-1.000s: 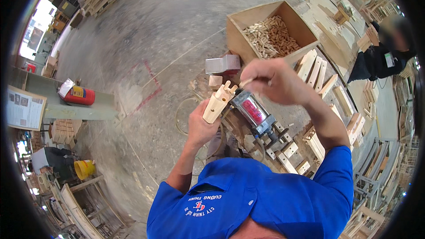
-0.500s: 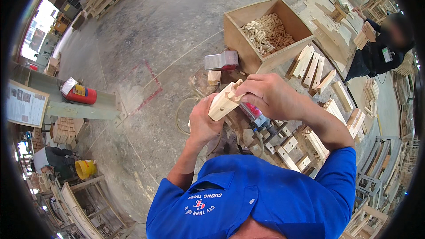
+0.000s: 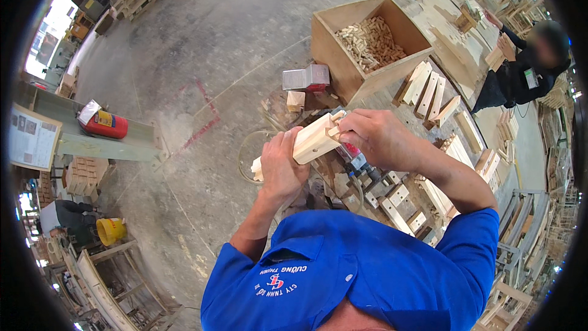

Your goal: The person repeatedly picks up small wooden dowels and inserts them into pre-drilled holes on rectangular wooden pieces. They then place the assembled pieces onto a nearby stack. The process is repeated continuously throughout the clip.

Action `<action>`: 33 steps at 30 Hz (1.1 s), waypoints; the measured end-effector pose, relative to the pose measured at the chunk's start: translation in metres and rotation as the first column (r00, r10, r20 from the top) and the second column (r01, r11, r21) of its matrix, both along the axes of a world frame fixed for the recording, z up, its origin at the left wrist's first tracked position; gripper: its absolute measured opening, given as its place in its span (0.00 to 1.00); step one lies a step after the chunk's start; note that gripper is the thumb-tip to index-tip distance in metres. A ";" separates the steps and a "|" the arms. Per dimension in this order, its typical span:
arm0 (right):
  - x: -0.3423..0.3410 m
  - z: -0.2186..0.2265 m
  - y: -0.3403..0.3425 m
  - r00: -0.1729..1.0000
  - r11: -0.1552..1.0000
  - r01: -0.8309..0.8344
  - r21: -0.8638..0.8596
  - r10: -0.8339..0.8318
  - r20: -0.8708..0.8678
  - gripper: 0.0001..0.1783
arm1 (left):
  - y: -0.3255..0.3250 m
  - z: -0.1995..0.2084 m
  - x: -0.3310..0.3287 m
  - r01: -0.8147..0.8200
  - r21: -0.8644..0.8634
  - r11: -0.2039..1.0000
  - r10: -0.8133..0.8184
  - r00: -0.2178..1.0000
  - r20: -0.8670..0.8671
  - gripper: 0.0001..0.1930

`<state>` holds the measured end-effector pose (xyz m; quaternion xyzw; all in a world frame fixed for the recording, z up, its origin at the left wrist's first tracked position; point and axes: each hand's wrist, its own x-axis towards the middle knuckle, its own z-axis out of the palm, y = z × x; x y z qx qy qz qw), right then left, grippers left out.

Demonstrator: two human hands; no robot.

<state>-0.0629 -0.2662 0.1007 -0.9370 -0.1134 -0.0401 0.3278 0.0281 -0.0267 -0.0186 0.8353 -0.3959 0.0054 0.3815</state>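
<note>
Tilted flatter than half a second ago, the pale wood pieces (image 3: 317, 140) lie just wearer-side of the plywood box (image 3: 340, 64), wrapped firmly by the left hand (image 3: 285, 162). At least one dowel (image 3: 337, 114) protrudes; the right hand (image 3: 375, 137) curls there (pinching or pressing, I cannot tell). Unfilled holes stay uncounted.

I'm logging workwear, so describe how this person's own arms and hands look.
The left sleeve and right sleeve are short and blue. Below them, the left forearm and right forearm are bare. The left hand and right hand wear no gloves, and no wristwatch shows.
</note>
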 end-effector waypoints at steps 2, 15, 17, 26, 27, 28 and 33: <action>-0.007 -0.009 0.000 1.000 0.999 0.016 0.036 -0.017 0.011 0.07 | -0.001 0.000 -0.001 0.011 0.016 1.000 -0.011 1.000 0.019 0.33; -0.176 0.022 -0.010 0.718 0.643 0.678 0.357 -0.684 -0.131 0.18 | -0.050 0.032 -0.030 0.320 0.147 0.936 -0.334 0.939 0.086 0.33; -0.236 0.020 -0.011 0.519 0.421 0.803 0.422 -0.843 -0.145 0.16 | -0.071 0.038 -0.050 0.477 0.169 0.862 -0.499 0.857 0.127 0.37; -0.411 -0.061 0.081 -0.192 -0.394 0.714 0.579 -0.905 -0.379 0.16 | -0.204 -0.031 -0.196 0.895 0.215 0.390 -0.903 0.325 0.282 0.53; -0.418 -0.067 0.093 -0.226 -0.439 0.699 0.564 -0.884 -0.409 0.16 | -0.213 -0.044 -0.214 0.906 0.226 0.357 -0.912 0.286 0.293 0.52; -0.424 -0.071 0.100 -0.253 -0.470 0.686 0.556 -0.870 -0.423 0.16 | -0.222 -0.054 -0.230 0.914 0.238 0.328 -0.917 0.248 0.311 0.52; -0.443 -0.071 0.104 -0.321 -0.498 0.702 0.509 -0.859 -0.398 0.15 | -0.252 -0.113 -0.276 0.886 0.339 0.315 -0.910 0.180 0.373 0.53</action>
